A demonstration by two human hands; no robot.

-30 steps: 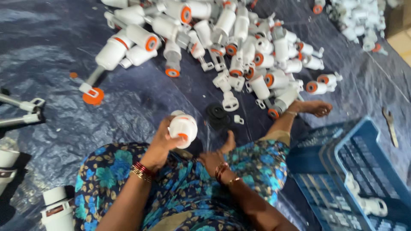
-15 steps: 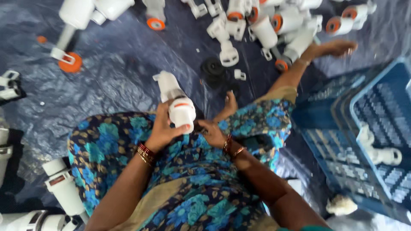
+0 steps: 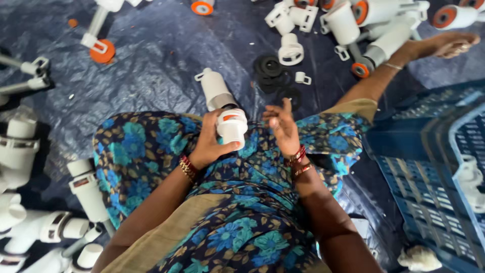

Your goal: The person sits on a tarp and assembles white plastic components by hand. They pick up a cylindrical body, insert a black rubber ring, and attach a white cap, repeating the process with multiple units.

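Observation:
My left hand [image 3: 208, 142] grips a white plastic cup-shaped part [image 3: 232, 127] with an orange inside, held over my lap on blue floral cloth [image 3: 151, 146]. Just beyond it a white cylinder part with a grey band [image 3: 216, 91] lies on the dark tarp, close to my fingers. My right hand [image 3: 281, 127] hovers beside the held part with fingers apart and nothing in it. A small stack of black rubber rings [image 3: 269, 72] lies on the tarp just past my right hand.
Several white plastic fittings with orange ends [image 3: 369, 28] are heaped at the top right by my foot [image 3: 444, 45]. More white fittings [image 3: 30, 202] lie at the left. A blue plastic crate [image 3: 444, 167] stands at the right. A small white clip [image 3: 302, 78] lies near the rings.
The view has tilted down and closer to my lap. My left hand has brought the white part lower toward my lap; my right hand has opened beside it.

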